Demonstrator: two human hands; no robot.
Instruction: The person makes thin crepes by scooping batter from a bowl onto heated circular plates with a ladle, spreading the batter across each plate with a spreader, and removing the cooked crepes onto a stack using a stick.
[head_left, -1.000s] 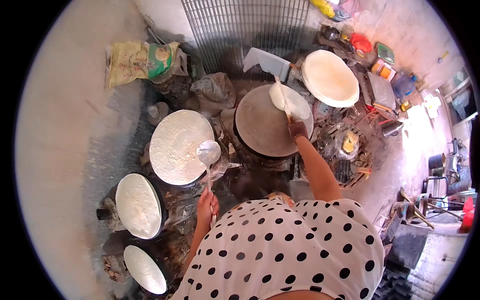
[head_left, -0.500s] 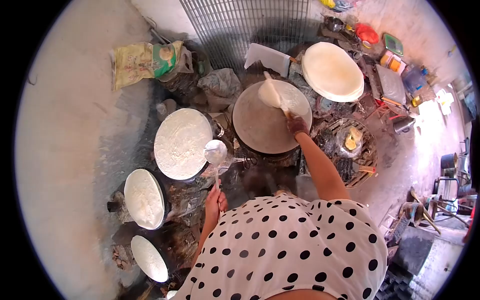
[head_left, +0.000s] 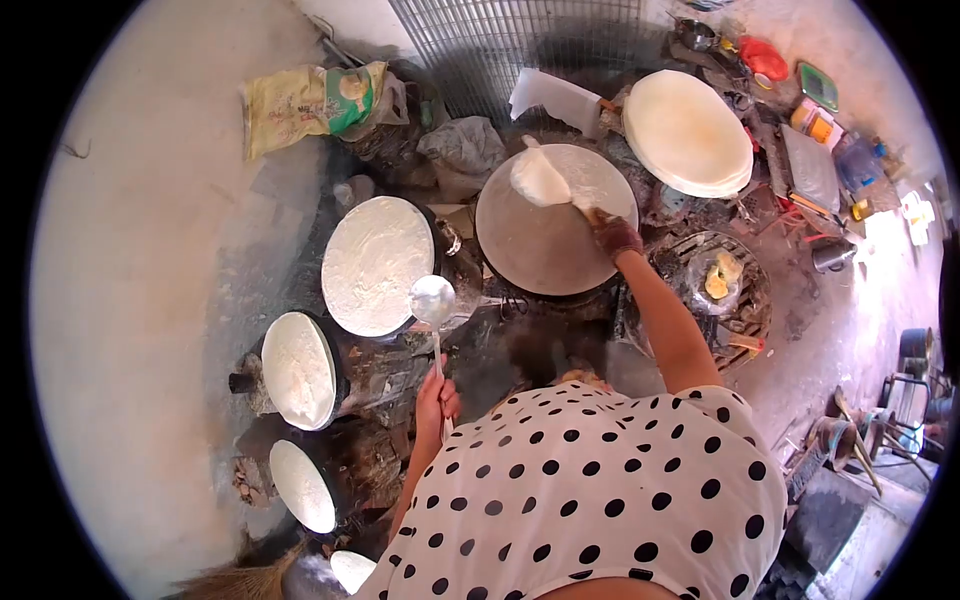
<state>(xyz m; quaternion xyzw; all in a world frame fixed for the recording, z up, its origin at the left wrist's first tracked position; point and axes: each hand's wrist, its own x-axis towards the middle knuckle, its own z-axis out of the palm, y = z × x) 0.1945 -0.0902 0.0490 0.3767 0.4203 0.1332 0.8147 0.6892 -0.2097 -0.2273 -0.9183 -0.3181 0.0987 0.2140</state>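
My left hand (head_left: 437, 399) is closed round the handle of a metal ladle (head_left: 433, 300). The ladle's bowl hangs by the near right edge of a wide round pan of white batter (head_left: 378, 265). On the round griddle (head_left: 515, 245), my right hand (head_left: 617, 238), in a dark reddish glove, reaches over the right part. Its fingers are closed around something I cannot make out. Just left of these fingers lies a pale lump of batter or dough (head_left: 540, 180), with a thin tail towards the far rim. A whitish film shows on the griddle's upper right.
A stack of thin round flatbreads (head_left: 690, 135) sits beyond the griddle to the right. Two smaller white-filled pans (head_left: 299, 370) (head_left: 302, 487) stand at left. A round grate (head_left: 745, 310) bears a plastic bag with yellow pieces (head_left: 718, 275). A metal rack (head_left: 520, 50) leans behind.
The whole view has shifted, with things appearing higher and further right. On the griddle the pale lump lies slightly further from my right hand's fingers. The ladle stays beside the batter pan.
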